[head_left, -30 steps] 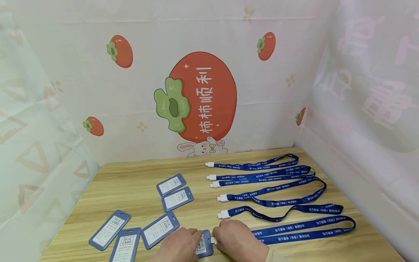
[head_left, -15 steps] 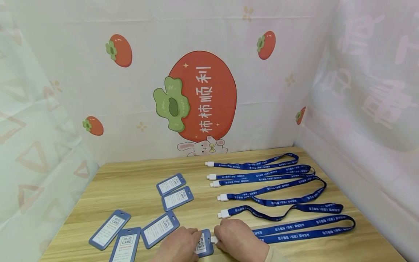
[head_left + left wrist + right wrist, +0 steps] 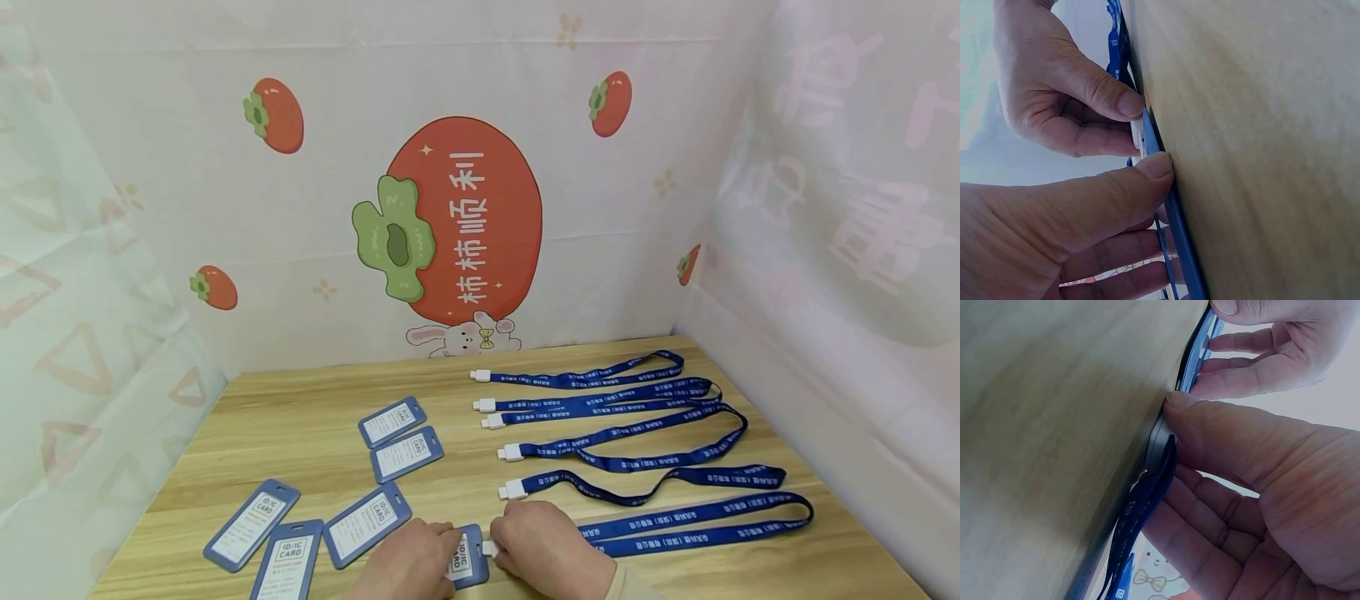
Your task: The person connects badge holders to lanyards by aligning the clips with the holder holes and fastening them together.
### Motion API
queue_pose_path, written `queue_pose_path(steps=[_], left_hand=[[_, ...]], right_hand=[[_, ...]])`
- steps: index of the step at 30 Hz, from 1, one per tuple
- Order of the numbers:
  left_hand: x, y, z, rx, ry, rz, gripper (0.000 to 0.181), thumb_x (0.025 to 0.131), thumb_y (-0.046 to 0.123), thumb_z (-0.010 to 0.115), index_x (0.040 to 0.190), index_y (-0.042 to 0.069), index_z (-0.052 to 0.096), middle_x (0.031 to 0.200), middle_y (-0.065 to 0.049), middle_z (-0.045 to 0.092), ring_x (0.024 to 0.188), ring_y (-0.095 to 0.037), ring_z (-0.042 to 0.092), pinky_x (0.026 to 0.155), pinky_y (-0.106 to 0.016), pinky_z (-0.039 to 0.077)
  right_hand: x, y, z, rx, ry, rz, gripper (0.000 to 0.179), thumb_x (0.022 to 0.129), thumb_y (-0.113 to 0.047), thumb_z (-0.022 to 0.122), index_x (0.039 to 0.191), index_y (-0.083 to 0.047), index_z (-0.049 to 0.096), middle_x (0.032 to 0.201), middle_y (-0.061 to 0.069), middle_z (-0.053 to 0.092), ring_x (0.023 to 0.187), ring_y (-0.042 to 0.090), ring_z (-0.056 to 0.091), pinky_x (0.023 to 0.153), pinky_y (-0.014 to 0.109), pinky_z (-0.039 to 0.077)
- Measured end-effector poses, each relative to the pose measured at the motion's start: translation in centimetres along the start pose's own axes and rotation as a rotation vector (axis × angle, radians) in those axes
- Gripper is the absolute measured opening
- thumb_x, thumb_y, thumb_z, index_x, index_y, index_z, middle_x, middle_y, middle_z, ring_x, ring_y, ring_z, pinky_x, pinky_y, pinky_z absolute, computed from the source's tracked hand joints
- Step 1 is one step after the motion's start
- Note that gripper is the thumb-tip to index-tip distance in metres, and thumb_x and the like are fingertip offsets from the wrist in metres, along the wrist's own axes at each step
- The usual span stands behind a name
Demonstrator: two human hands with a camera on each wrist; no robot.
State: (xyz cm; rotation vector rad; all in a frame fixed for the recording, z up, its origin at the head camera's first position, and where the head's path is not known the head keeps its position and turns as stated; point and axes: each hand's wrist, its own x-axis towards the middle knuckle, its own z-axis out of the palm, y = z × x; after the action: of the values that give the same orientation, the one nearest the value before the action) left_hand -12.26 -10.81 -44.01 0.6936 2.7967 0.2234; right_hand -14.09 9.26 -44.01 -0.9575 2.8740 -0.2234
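Note:
At the table's front middle, my left hand grips a blue card holder marked ID/IC CARD, thumb on one side and fingers on the other. My right hand pinches the white plastic clip of the nearest blue lanyard. The clip's tip meets the slotted end of the holder; whether it passes through the slot is hidden. In the left wrist view the holder is seen edge-on, low against the wooden table. In the right wrist view the clip lies under my right thumb, its strap trailing away.
Several blue card holders lie to the left, among them one beside my left hand and one farther back. Several blue lanyards with white clips lie to the right. Printed cloth walls border the wooden table.
My right hand, with the clip, has shifted very slightly right since one second ago. My left hand and the card holder have stayed in place.

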Motion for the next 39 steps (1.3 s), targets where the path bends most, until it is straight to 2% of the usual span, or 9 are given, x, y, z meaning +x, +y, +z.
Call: queue_pose_path(steps=[9,23,31,39], left_hand=[[0.07,0.04,-0.07,-0.014,-0.023,-0.014,0.038,0.078,0.022,0.088,0.112,0.012,0.077,0.098,0.003,0.074,0.073,-0.007,0.056,0.073,-0.031,0.057],[0.26,0.07,0.12,-0.018,-0.015,-0.025,0.037,0.077,0.022,0.089,0.111,0.014,0.078,0.099,0.002,0.076,0.072,-0.008,0.055,0.073,-0.032,0.057],[0.18,0.06,-0.04,-0.013,-0.006,-0.009,0.036,0.077,0.021,0.089,0.11,0.013,0.078,0.098,0.002,0.077,0.072,-0.007,0.056,0.074,-0.032,0.058],[0.07,0.01,-0.24,-0.014,0.0,0.001,0.035,0.075,0.019,0.089,0.108,0.012,0.078,0.092,0.002,0.075,0.068,-0.007,0.052,0.068,-0.03,0.054]], right_hand=[[-0.05,-0.01,0.07,-0.003,0.009,-0.011,0.012,0.094,-0.033,0.078,0.09,-0.023,0.082,0.065,-0.015,0.055,0.058,0.004,0.046,0.059,0.017,0.044],[-0.01,-0.13,0.05,-0.004,0.014,-0.011,0.012,0.094,-0.033,0.078,0.091,-0.023,0.083,0.065,-0.015,0.057,0.059,0.003,0.046,0.06,0.017,0.044],[-0.06,-0.27,0.09,-0.009,0.03,-0.019,0.013,0.094,-0.032,0.078,0.087,-0.022,0.083,0.063,-0.014,0.055,0.057,0.003,0.045,0.058,0.017,0.044],[0.02,-0.28,0.01,-0.011,0.022,-0.017,0.013,0.094,-0.032,0.078,0.086,-0.023,0.082,0.064,-0.015,0.056,0.057,0.003,0.045,0.059,0.017,0.044]])
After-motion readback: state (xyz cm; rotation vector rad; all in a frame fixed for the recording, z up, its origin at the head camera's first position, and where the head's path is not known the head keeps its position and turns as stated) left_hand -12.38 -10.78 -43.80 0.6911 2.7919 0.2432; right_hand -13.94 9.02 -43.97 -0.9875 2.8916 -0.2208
